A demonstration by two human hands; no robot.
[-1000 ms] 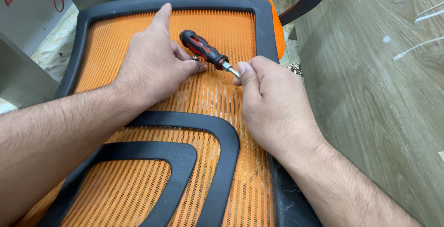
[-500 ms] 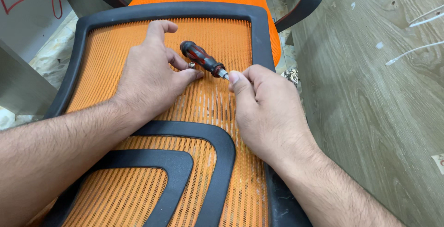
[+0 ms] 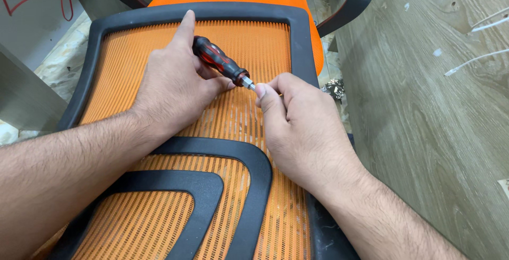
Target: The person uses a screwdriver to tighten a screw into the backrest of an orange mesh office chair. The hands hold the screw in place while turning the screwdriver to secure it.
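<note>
Left hand (image 3: 172, 87) fingers curled round the screwdriver (image 3: 220, 63) handle over the orange chair back (image 3: 159, 53), right hand (image 3: 299, 127) fingertips pinched on its metal tip; a loose pinch could let the tip slip and snag the mesh.

The grey wood-grain plank floor (image 3: 424, 133) carries everything here, and lying across it is the orange mesh chair back with its black plastic frame (image 3: 249, 13), flat under both forearms. Off to the right, thin white cables (image 3: 472, 58) trail over the planks, and a small crumpled silvery scrap (image 3: 334, 87) sits just beside the frame's edge.
</note>
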